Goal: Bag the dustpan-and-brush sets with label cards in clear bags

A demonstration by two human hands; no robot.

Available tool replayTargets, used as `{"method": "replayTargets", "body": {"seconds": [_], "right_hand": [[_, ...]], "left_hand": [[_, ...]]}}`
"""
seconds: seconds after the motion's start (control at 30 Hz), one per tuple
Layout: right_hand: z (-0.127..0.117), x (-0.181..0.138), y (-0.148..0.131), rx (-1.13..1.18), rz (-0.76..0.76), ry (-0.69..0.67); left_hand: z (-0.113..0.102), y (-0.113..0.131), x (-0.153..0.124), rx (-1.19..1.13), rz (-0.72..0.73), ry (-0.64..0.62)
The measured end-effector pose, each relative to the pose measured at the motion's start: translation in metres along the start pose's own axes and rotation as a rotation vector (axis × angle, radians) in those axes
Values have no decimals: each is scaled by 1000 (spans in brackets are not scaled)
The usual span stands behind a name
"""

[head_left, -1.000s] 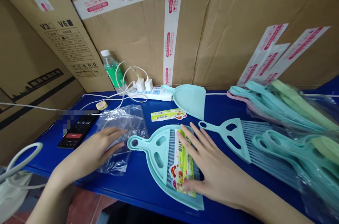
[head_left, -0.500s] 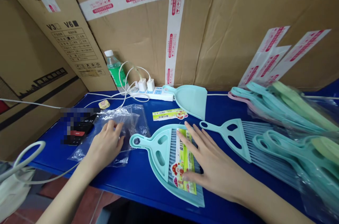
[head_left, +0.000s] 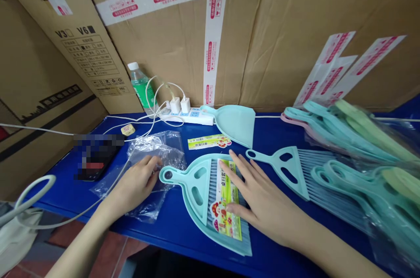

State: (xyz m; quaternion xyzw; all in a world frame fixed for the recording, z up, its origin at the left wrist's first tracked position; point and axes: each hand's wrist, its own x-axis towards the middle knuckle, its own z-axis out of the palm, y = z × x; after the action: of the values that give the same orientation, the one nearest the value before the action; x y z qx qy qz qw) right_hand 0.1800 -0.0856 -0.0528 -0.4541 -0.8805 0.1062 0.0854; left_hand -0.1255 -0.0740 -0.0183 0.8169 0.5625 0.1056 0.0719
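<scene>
My right hand [head_left: 259,195] lies flat with spread fingers on a yellow-green printed label card [head_left: 226,201], which rests on a mint-green brush and dustpan set [head_left: 197,186] on the blue table [head_left: 177,230]. My left hand [head_left: 136,184] rests on a pile of clear plastic bags [head_left: 160,151] left of the dustpan's handle, its fingers curled and pinching the plastic.
A second label card [head_left: 208,141] and a loose mint dustpan [head_left: 234,122] lie behind. A loose brush [head_left: 295,170] and bagged sets [head_left: 367,155] fill the right. A phone [head_left: 95,157], power strip [head_left: 183,114] with cables, a green bottle [head_left: 142,87] and cardboard boxes [head_left: 278,46] stand at left and rear.
My left hand has shifted right along the plastic bags toward the dustpan handle and its fingers have curled into the plastic. My right hand has stayed flat on the card.
</scene>
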Motion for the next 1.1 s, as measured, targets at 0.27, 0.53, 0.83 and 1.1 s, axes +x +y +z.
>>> {"method": "replayTargets", "body": {"seconds": [0.27, 0.53, 0.83, 1.1], "right_hand": [[0, 0, 1, -4, 8, -33], [4, -1, 2, -10, -3, 4], [3, -1, 2, -36, -9, 31], [0, -1, 1, -16, 3, -3]], "left_hand": [[0, 1, 1, -135, 8, -67], [-15, 12, 0, -216, -17, -71], [-10, 13, 4, -184, -11, -37], [-13, 16, 2, -360, -113, -40]]}}
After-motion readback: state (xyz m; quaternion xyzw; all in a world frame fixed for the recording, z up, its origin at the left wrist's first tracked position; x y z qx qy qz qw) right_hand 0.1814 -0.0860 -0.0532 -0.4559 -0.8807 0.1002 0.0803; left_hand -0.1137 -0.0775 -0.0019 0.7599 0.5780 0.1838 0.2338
